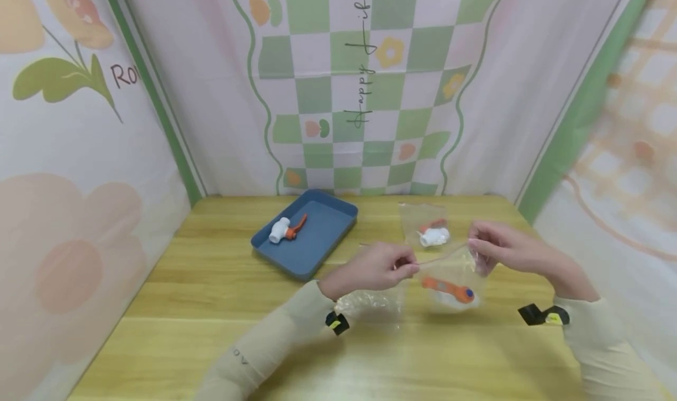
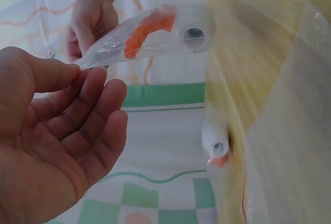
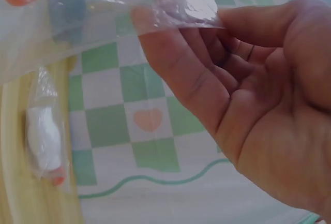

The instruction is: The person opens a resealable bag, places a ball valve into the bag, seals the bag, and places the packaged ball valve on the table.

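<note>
Two hands hold one clear bag taut above the table.

Left hand (image 1: 378,267) and right hand (image 1: 499,248) each pinch a top corner of the bag (image 1: 449,274); an orange-handled valve (image 1: 449,290) hangs inside. Second bagged valve (image 1: 432,234) lies just behind, a blue tray (image 1: 322,236) farther left.

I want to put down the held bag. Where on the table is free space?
Bare wood lies along the near edge of the yellow wooden table and left of the blue plastic tray. Crowded: the far right, around the bagged white valve and an empty clear bag.
</note>
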`<state>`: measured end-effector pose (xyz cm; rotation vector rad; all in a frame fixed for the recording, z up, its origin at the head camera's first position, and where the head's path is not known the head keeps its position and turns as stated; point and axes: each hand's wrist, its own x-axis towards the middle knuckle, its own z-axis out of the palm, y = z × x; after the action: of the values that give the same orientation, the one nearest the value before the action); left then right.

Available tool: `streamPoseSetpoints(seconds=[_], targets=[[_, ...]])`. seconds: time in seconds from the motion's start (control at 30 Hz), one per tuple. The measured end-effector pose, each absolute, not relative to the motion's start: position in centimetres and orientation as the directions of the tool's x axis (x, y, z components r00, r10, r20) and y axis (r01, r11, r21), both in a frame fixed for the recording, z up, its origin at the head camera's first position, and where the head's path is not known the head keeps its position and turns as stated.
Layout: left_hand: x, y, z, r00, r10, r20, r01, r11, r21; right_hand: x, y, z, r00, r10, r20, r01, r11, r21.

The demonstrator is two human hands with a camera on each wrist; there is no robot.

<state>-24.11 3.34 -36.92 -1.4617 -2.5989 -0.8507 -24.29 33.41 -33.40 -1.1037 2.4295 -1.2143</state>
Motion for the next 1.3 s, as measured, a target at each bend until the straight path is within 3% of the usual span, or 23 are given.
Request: streamPoseSetpoints(seconds=[0.23,0.67,0.83,1.3], targets=[[-23.9,5.2,-38.1,-0.531,0.826,0.191,0.799,0.413,0.436,-24.5,35.0,-34.7,-0.710,-0.699,-0.079,-0.372,0.469,-0.801],[-28.5,7.1,-41.1,-0.718,0.694,0.046,0.581,0.562,0.589,-28.7,36.9,-39.4,-0.769,-0.598,-0.224,-0.151,0.511,-0.846],[-30.0,6.3,-42.4,-0.756,0.654,0.009,0.524,0.598,0.606,-30.3,37.3,-41.2,-0.798,-0.530,-0.288,-0.039,0.521,-0.853],[-31.6,1.7,-42.8,-0.774,0.631,-0.054,0.559,0.720,0.413,-33.5,38.5,-43.6,-0.836,-0.388,-0.389,0.030,0.676,-0.737]])
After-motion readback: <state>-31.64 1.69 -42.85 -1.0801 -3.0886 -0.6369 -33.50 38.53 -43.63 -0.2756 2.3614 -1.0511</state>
